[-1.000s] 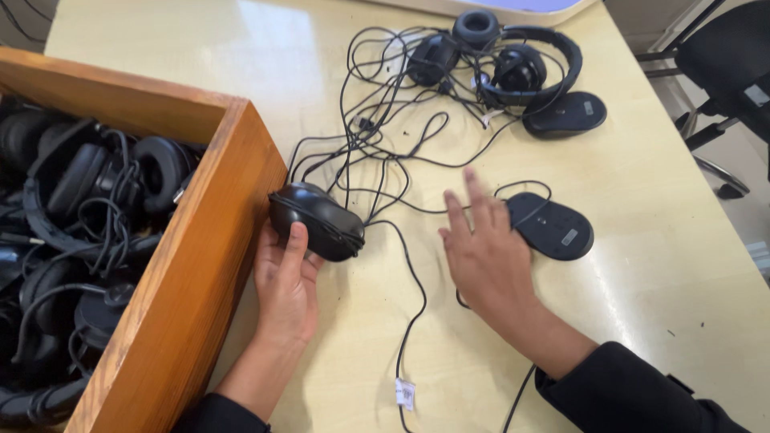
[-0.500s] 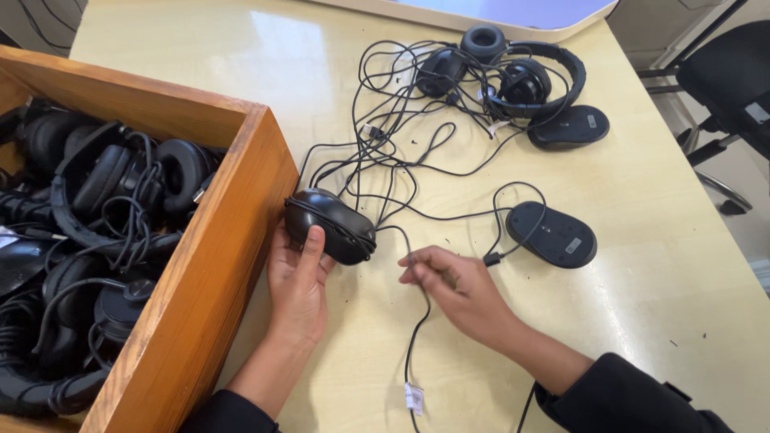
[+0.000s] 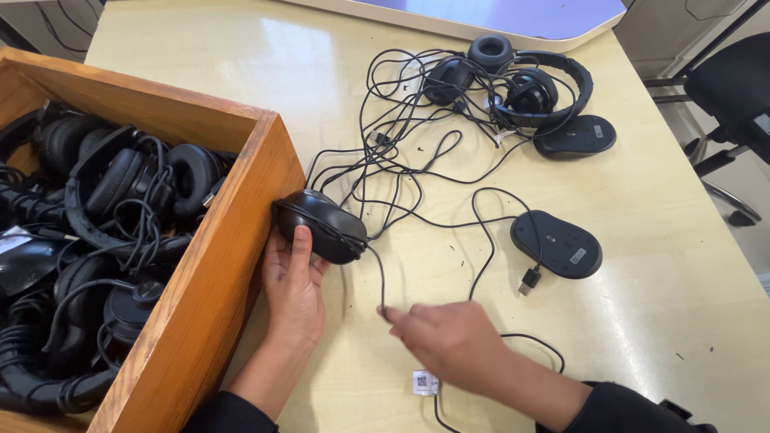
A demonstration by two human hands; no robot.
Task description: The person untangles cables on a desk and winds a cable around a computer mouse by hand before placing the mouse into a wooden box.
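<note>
Spanning whole view, pale table (image 3: 200, 72) carrying everything. Wooden crate (image 3: 216, 273) at left sitting packed with black headsets, cords tangled. Headset pile (image 3: 521, 88) lying far side, cables knotted. Two upturned mice resting at right. Left hand (image 3: 293, 285) cupping black mouse (image 3: 321, 226) against crate wall, steadying it. Right hand (image 3: 453, 345) pinching mouse cable (image 3: 380, 281), fingers curled, pulling cord taut, forearm angling in from lower right.

mouse: your black corded mouse (image 3: 321, 224) lies on the pale table, wrapped in turns of its own cord, touching the wooden box's wall.
cord: its thin black cord (image 3: 378, 277) trails from the mouse toward you.
</note>
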